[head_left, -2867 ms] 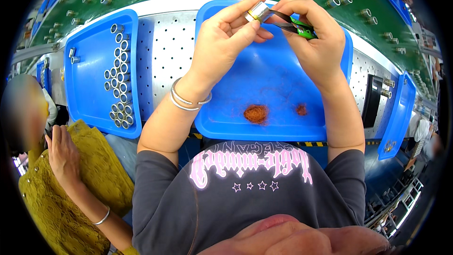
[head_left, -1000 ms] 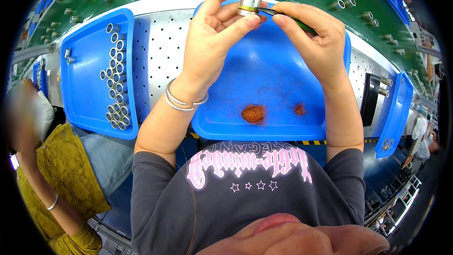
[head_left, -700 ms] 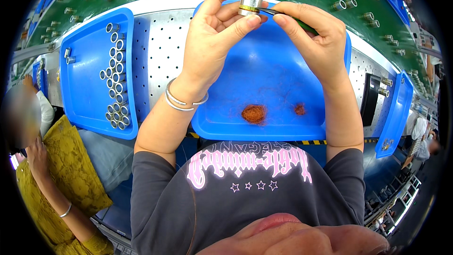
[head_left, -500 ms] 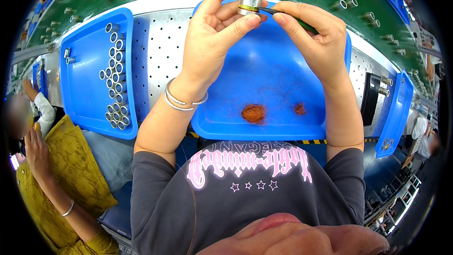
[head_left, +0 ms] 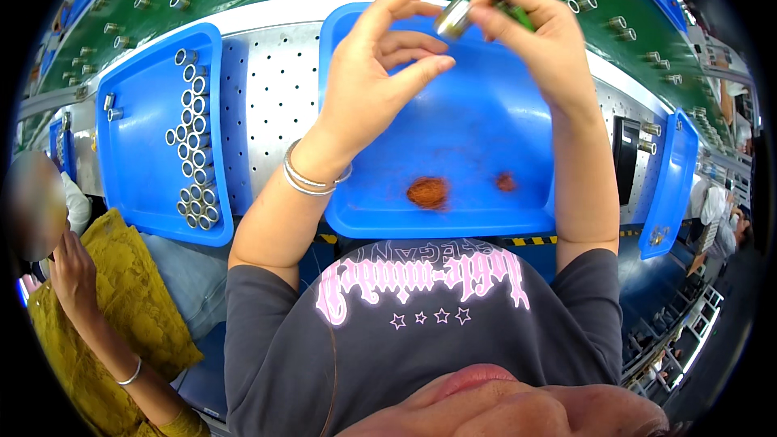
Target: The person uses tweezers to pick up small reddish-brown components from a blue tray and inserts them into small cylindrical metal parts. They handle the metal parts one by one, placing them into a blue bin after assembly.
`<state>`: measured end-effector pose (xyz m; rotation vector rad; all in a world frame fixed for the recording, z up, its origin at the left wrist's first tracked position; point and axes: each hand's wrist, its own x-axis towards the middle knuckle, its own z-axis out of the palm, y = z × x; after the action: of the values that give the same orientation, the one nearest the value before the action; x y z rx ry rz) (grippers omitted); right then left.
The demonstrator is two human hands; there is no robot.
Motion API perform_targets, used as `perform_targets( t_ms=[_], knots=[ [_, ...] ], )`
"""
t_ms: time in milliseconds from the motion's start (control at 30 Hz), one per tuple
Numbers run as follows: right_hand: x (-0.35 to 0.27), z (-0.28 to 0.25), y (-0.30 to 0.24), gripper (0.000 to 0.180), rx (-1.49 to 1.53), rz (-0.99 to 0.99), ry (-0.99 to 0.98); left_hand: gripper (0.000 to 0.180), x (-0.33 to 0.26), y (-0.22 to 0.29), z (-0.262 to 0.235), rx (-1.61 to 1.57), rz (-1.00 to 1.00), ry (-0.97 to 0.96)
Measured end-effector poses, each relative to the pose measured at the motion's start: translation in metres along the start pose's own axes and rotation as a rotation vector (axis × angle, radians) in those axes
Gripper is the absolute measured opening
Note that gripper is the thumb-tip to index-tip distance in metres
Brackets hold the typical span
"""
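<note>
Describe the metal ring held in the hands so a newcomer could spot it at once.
Start at the middle blue tray and look above its far edge, where the right hand meets the left hand. The ring is pinched in the right fingertips, the only one lifted; the other rings lie in the left tray.

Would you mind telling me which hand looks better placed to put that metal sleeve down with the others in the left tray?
Probably the left hand: it is open, nearer the left tray and its rows of sleeves. But the sleeve sits in the right hand, alongside a green tool, so a handover comes first.
</note>
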<state>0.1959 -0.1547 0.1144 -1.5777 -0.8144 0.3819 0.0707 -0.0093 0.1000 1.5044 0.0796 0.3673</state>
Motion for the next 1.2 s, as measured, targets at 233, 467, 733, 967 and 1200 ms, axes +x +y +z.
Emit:
perform_targets(
  t_ms=[233,467,733,967,1200],
  knots=[
    [0.034,-0.082,0.035,0.018,-0.829,0.127,0.277,0.038,0.003,0.001,-0.009,0.052,-0.016,-0.129],
    [0.046,-0.100,0.083,0.025,-1.046,0.129,0.308,0.042,-0.013,-0.019,-0.005,0.749,0.207,-0.554],
    [0.032,-0.075,0.058,0.026,-1.215,0.223,0.059,0.025,-0.001,0.000,-0.010,0.265,-0.040,-0.311],
    [-0.002,-0.070,-0.056,0.014,-0.480,-0.029,-0.530,0.036,-0.006,-0.020,-0.012,0.879,0.310,-0.198],
    [0.030,-0.031,-0.026,0.022,-0.443,-0.089,-0.394,0.030,-0.001,0.008,-0.011,0.744,-0.147,-0.464]
  ],
)
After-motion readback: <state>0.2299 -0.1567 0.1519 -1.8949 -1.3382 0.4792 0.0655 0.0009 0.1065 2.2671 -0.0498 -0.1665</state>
